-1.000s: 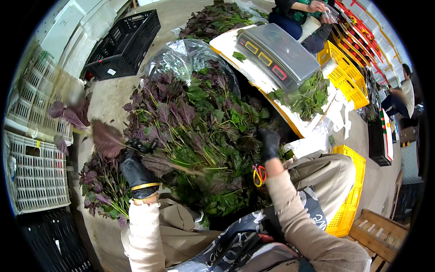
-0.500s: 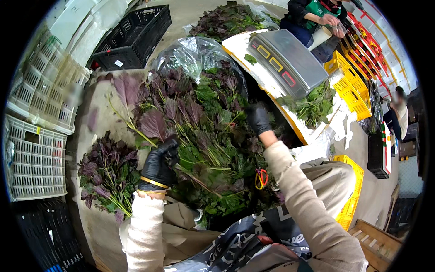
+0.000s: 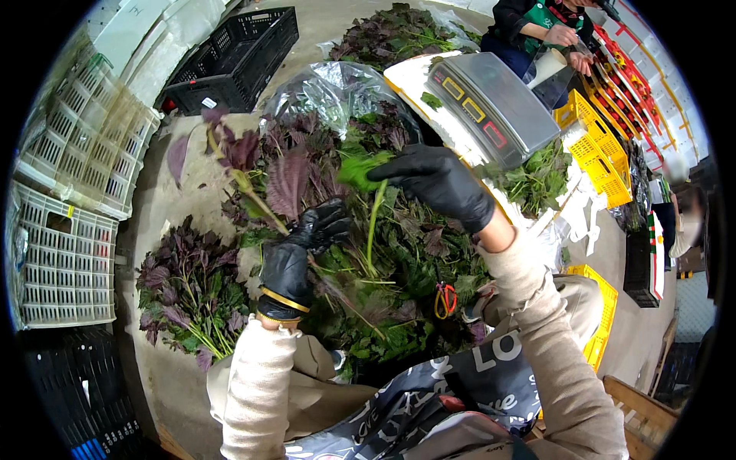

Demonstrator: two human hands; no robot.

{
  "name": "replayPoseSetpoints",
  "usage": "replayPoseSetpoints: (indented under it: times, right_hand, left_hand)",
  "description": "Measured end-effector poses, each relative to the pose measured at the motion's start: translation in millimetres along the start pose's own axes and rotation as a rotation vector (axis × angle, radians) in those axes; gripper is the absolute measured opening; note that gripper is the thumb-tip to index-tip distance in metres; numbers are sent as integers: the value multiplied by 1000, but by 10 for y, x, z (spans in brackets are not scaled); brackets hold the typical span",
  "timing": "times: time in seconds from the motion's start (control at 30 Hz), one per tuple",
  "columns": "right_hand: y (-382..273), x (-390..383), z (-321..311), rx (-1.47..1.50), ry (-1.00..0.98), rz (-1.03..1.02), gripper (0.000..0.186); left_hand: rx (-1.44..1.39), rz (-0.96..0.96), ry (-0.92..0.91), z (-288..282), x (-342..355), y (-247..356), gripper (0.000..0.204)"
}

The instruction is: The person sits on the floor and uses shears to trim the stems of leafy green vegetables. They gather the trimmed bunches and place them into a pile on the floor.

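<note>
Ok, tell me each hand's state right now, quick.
Left hand: closed on a purple-leaved stem.
Right hand: closed, fingertips pinching a green leafy stem.

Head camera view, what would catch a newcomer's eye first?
Probably the big heap of purple and green leaves filling the middle. Over it, the black-gloved left hand holds a purple sprig and the right hand a green sprig. A grey scale stands upper right of centre.
</note>
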State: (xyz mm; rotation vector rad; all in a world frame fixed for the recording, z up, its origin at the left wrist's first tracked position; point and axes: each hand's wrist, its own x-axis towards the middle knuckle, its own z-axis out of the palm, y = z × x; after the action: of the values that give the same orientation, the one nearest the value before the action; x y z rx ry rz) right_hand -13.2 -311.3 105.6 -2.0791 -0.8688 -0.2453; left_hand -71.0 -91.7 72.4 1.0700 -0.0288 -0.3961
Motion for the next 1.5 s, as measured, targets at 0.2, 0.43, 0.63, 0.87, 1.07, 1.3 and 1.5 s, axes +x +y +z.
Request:
replayPoseSetpoints:
  times: [0.2, 0.43, 0.63, 0.87, 1.07, 1.3, 1.5]
  right_hand:
    - [-120, 228, 466, -216, -116, -249, 32]
    - [977, -150, 421, -552, 4, 427, 22]
    - [1482, -1373, 1824, -298, -483, 775, 34]
    - [1354, -1342, 1528, -257, -287, 1040, 27]
    - [214, -863, 747, -256, 236, 703, 15]
    - [228, -1148, 503, 157, 502, 796, 17]
    - [-264, -929, 598, 974, 771, 860, 18]
  left_hand:
    - [-164, -261, -207, -369, 25, -231, 29]
    - [-190, 171, 537, 7, -88, 272, 36]
    - [-219, -2, 449, -331, -132, 234, 43]
    - [-185, 18, 335, -269, -75, 133, 30]
    - [-262, -50, 516, -218, -45, 127, 27]
    - [50, 67, 364, -206, -130, 165, 27]
    - [110, 99, 474, -12, -128, 189, 24]
